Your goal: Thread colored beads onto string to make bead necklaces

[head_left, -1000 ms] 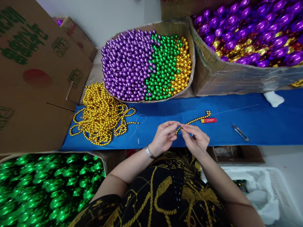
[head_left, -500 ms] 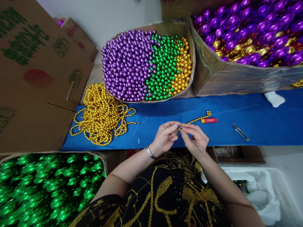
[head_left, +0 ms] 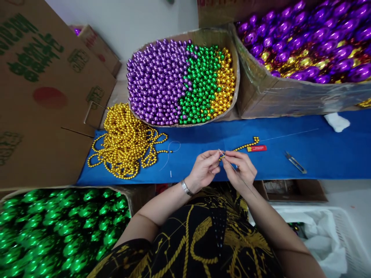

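Observation:
Close together above the table's front edge, my left hand [head_left: 205, 169] and my right hand [head_left: 241, 168] meet at the fingertips, both pinched. A long, thin needle-like wire [head_left: 230, 165] passes through my right fingers and trails back over the wrist. What my left fingertips grip is too small to make out. Between the hands shows the end of a short string of gold beads [head_left: 242, 148], partly hidden behind my right fingers. It runs to the right, past a red lighter [head_left: 257, 148], and a thin thread [head_left: 286, 134] continues from it.
On the blue cloth [head_left: 197, 139], gold bead strands [head_left: 124, 139] lie heaped left. Thread snips [head_left: 295, 162] and a white wad [head_left: 337, 122] lie right. Behind stand a box of purple, green and gold beads [head_left: 174, 81] and a larger bauble box [head_left: 275, 96]. Green baubles [head_left: 63, 227] fill a box below left.
The fingertips have drawn slightly apart and the wire tip now shows between them. The whole view has shifted a little; the things on the table lie as before.

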Action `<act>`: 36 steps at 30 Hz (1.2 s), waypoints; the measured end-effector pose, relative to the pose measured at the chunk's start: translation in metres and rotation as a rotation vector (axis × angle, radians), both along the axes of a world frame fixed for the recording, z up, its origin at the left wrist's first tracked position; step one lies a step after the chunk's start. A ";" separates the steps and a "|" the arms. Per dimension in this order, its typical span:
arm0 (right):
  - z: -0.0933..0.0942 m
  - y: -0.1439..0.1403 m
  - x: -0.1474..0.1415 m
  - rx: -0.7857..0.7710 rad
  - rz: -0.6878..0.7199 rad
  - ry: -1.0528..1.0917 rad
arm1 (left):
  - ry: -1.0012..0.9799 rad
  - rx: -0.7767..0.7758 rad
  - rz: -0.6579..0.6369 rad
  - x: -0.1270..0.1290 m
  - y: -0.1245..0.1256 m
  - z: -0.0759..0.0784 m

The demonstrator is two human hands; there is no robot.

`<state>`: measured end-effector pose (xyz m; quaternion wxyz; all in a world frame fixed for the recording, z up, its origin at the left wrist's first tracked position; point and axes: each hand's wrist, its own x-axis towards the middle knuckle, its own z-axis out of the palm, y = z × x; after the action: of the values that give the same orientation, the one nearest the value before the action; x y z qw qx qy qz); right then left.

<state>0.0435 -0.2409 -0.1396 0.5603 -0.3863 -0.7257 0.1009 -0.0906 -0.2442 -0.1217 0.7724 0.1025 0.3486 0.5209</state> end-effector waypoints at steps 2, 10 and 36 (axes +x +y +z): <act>0.000 0.000 0.000 0.002 -0.004 -0.005 | -0.003 0.002 0.001 0.000 0.000 -0.001; 0.001 0.001 -0.001 0.012 -0.017 -0.025 | -0.009 -0.005 0.008 0.001 -0.001 -0.001; 0.005 -0.004 0.004 -0.316 0.186 0.082 | 0.218 0.120 0.104 -0.009 0.019 -0.007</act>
<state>0.0471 -0.2454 -0.1344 0.5100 -0.3963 -0.7100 0.2807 -0.1000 -0.2257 -0.1282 0.6943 0.1863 0.4036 0.5660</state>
